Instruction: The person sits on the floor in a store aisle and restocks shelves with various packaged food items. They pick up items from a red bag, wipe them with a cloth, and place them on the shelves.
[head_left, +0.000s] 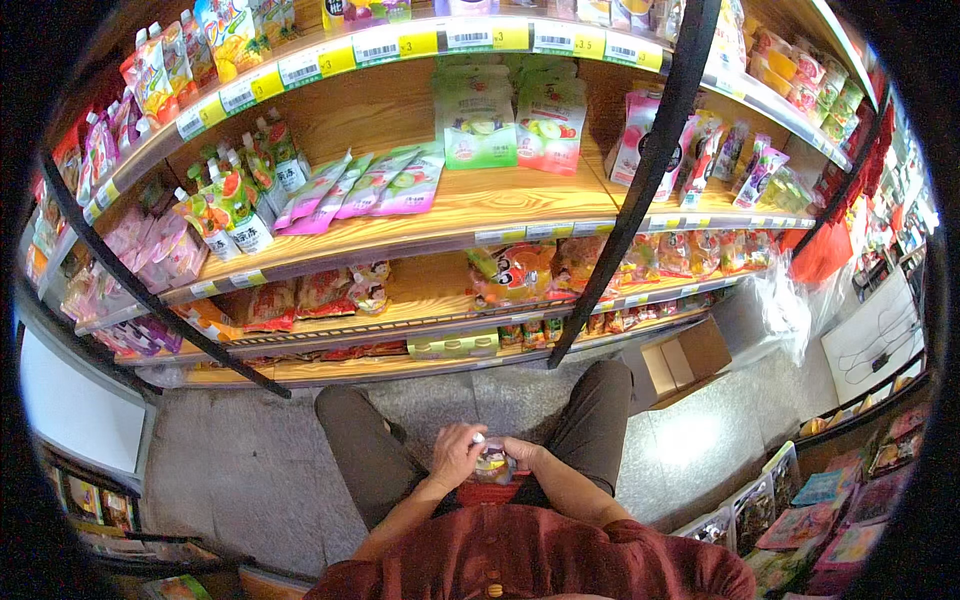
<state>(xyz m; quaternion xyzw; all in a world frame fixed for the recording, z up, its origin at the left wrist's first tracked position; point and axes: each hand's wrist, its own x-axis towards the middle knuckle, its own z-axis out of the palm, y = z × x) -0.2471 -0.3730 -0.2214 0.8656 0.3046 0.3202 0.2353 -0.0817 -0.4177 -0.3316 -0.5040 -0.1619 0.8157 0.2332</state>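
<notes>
A small spouted jelly pouch (493, 462) with a white cap is held between my two hands, low over my lap. My left hand (456, 454) has its fingers at the pouch's cap and upper left side. On the pouch's right side, my right hand (523, 454) grips the edge with thumb and fingers. Beyond my knees, the wooden shelf (480, 196) bears spouted pouches (240, 202) at the left, pink and green packets (397, 180) lying aslant, and upright green pouches (480, 120) towards the middle.
An open cardboard box (679, 364) stands on the floor by my right knee. Black straps or bars (637, 180) cross in front of the shelves. Bagged snacks (514, 271) fill part of the lower shelf. More packets (799, 525) lie in a display at the lower right.
</notes>
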